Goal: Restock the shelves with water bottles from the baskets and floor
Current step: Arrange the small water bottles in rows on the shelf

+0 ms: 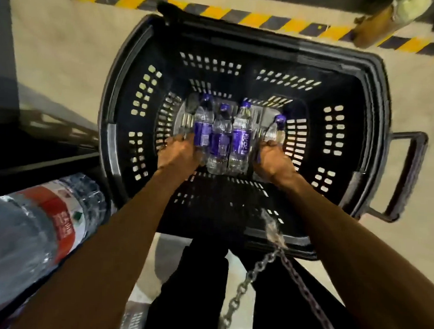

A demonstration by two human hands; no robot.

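Gripping bottles (240, 138) in black basket (375, 97), pale floor (65, 68), striped hazard tape (243, 17)

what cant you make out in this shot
Grip of the left hand: head view, its own back and motion blur hide the fingers.
Label of the right bottle: head view, covered by the right hand gripping it.
Print on the middle bottles: head view, blurred and too small.
Part of the big bottle: head view, cut off by the left edge.
The shelves: outside the frame.
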